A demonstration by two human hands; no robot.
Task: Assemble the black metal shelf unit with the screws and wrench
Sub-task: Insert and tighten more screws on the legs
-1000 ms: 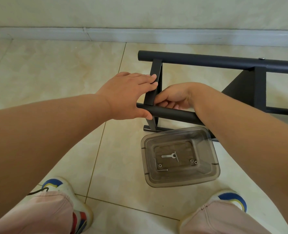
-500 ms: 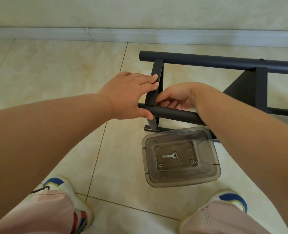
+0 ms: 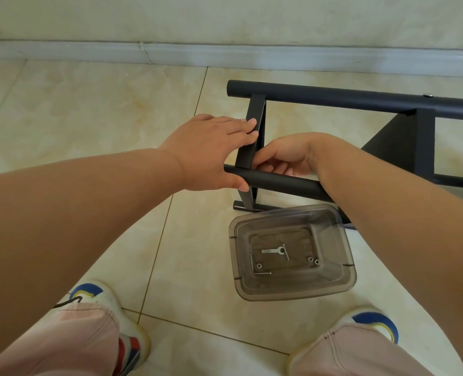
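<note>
The black metal shelf unit (image 3: 360, 98) lies on its side on the tiled floor, its round posts running to the right. My left hand (image 3: 211, 153) grips the near post's end, thumb under the tube and fingers on the flat black crossbar (image 3: 248, 147). My right hand (image 3: 284, 156) reaches in behind the near post (image 3: 284, 183), fingers curled at the crossbar joint; what they hold is hidden. A small silver wrench (image 3: 272, 250) and several screws (image 3: 262, 273) and nuts lie in a clear plastic tub (image 3: 292, 291) just in front of the frame.
A white skirting board (image 3: 224, 54) and wall run across the back. My two shoes (image 3: 94, 294) and trouser legs frame the tub at the bottom. A silver screw head (image 3: 428, 95) sits on the far post.
Both hands stay on the same joint; my right hand's fingers have shifted slightly at the crossbar. The frame and tub have not moved.
</note>
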